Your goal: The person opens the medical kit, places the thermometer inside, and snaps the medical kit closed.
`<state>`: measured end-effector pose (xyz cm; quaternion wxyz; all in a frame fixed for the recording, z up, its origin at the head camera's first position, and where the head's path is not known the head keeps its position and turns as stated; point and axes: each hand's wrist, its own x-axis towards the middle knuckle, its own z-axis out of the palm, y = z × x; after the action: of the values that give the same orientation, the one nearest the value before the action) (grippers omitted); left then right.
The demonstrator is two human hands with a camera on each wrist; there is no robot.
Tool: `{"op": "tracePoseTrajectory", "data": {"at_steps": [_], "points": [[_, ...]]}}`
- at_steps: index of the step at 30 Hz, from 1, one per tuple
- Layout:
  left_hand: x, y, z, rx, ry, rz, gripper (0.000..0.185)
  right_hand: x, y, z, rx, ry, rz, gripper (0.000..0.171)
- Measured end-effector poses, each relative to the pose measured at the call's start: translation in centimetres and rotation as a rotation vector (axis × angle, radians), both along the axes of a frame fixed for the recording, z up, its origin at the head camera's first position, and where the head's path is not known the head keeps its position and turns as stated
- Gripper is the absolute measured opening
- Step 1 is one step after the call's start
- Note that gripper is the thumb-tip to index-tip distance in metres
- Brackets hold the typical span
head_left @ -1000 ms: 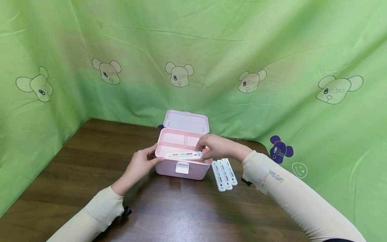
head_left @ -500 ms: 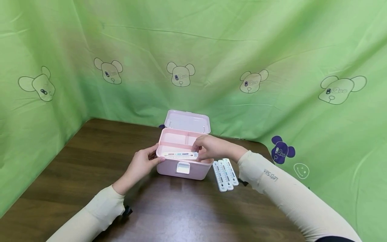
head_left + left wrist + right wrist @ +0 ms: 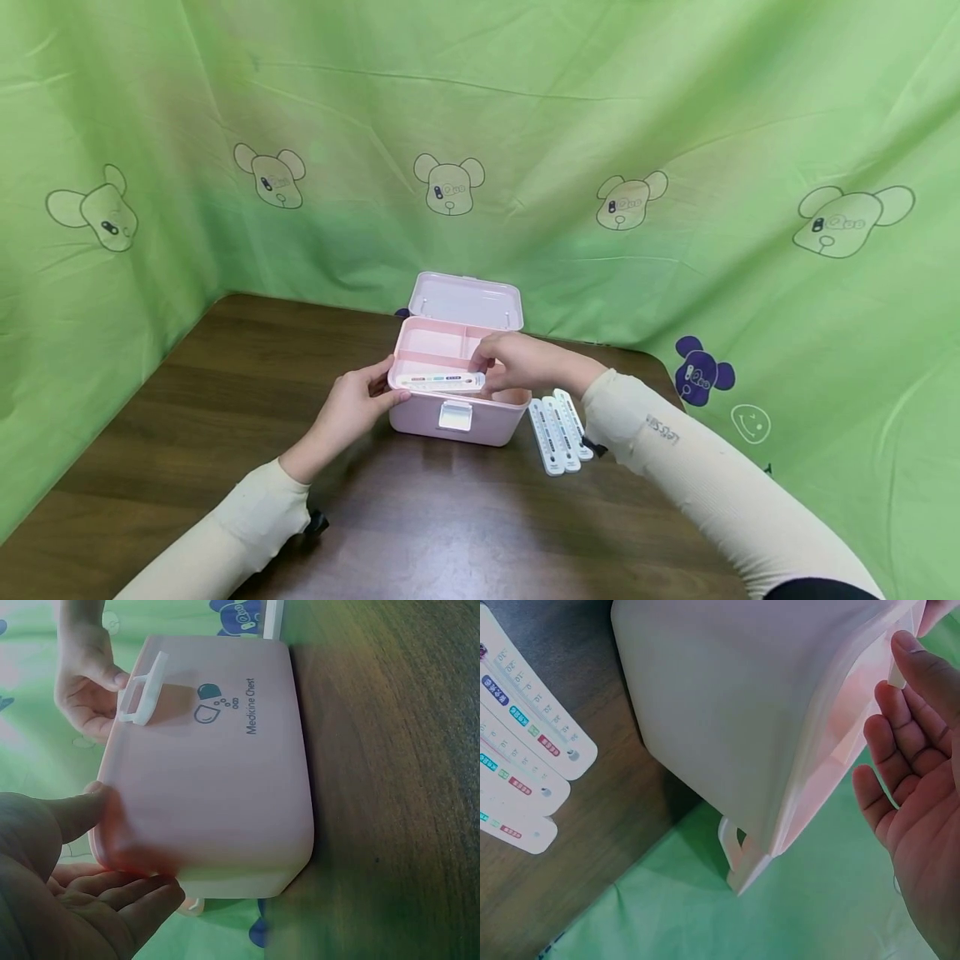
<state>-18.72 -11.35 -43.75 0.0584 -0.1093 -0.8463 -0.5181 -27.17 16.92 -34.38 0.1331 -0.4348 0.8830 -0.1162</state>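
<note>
A person's right hand [image 3: 517, 364] pinches one end of a flat white plastic thermometer strip with coloured markings [image 3: 441, 382], laid across the front compartment of an open pink plastic medicine chest [image 3: 457, 412] on a dark wooden table [image 3: 225, 433]. The left hand [image 3: 352, 408] rests against the chest's left front corner, fingers relaxed and thumb on the rim, gripping nothing. Three more white thermometer strips [image 3: 558, 423] lie side by side just right of the chest, before a green cloth backdrop printed with bears [image 3: 675, 125].
</note>
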Motion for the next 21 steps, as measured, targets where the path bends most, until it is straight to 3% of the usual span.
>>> {"op": "tracePoseTrajectory", "data": {"at_steps": [21], "points": [[0.0, 0.0, 0.0, -0.009, -0.014, -0.004, 0.072, 0.2, -0.5, -1.1, 0.008, -0.036, -0.003, 0.021]]}}
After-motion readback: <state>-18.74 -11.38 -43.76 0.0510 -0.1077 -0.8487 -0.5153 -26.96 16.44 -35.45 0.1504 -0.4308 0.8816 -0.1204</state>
